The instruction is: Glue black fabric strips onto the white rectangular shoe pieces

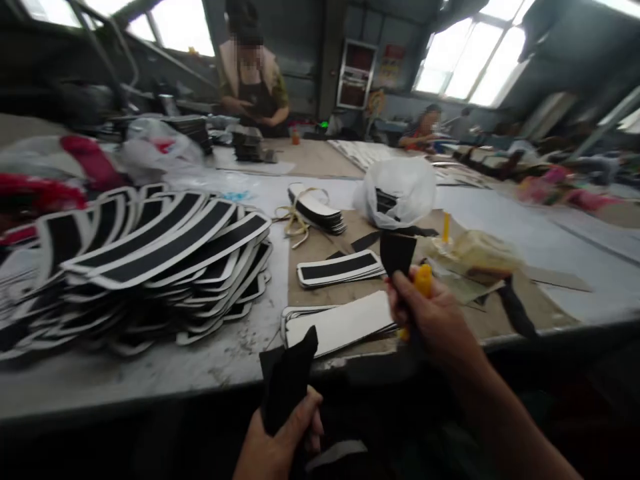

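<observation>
My left hand (290,427) is closed round black strips (287,373) that stick up above the fingers, in front of the table edge. Over the front of the table, my right hand (425,307) grips a yellow-handled tool (423,280) and pinches a black piece (397,252). Just left of that hand lie a small stack of white-edged black strips (340,268) and, nearer the edge, a stack with a plain white strip (345,323) on top. The tool's working end is hidden.
A big pile of white-bordered black strips (165,260) covers the table's left. Behind are a tied bundle (315,210) and a white plastic bag (397,190). A yellowish container (480,253) stands right. Across the table is a person (255,93); another person (425,130) sits farther right.
</observation>
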A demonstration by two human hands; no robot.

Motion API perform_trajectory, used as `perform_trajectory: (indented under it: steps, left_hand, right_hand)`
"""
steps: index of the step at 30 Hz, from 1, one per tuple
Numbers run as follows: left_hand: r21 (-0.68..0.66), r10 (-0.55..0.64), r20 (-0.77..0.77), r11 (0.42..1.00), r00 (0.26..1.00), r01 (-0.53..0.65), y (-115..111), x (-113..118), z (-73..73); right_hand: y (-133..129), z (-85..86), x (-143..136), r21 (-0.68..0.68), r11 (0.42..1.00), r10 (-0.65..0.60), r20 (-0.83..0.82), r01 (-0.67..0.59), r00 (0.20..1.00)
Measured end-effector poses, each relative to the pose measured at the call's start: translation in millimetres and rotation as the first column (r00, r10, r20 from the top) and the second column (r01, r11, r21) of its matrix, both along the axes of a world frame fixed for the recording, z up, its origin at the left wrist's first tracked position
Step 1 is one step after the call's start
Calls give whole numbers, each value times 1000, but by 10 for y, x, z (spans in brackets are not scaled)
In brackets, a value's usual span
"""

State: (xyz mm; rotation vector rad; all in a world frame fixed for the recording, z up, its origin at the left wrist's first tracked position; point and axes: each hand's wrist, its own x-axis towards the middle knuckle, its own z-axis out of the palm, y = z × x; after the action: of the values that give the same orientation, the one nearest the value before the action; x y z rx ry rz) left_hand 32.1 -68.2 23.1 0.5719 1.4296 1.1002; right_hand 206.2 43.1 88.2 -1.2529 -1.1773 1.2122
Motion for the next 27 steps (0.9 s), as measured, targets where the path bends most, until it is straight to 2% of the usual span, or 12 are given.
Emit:
perform_trajectory:
  steps: [1,2,4,7,9,15,17,21,27]
  left_hand:
    - [3,74,32,997,997,-74,21,-74,-49]
    - [-1,158,51,987,986,-158,46,-144,-95]
    - [8,268,73,963,961,-270,114,-261,-182]
    - [35,292,61,955,955,-294,258,-350,-298]
    - [36,269,28,962,963,-270,356,-361,-355]
    - [-22,219,-7,975,976,-219,529,-320,-399]
    - [-43,220,4,975,975,-220,559,-314,-400]
    - [-45,219,16,975,976,-218,592,-315,-405]
    - [-69,198,-37,977,979,-201,629,-301,-377]
  right_hand:
    - [71,-14,61,-20,996,92,179,-89,980]
    - [137,-37,100,-57,981,192,328,-184,925]
    - [255,-102,99,-175,906,415,545,-386,728]
    - [414,-220,-65,-360,728,648,641,-583,413]
    - [521,-297,-210,-444,638,723,627,-629,291]
    - [762,-508,-488,-572,449,847,518,-687,122]
    - [807,-560,-539,-595,416,848,527,-688,57]
    - [849,-606,-621,-593,426,808,590,-684,-8]
    - [831,-582,-691,-604,444,764,641,-662,-73]
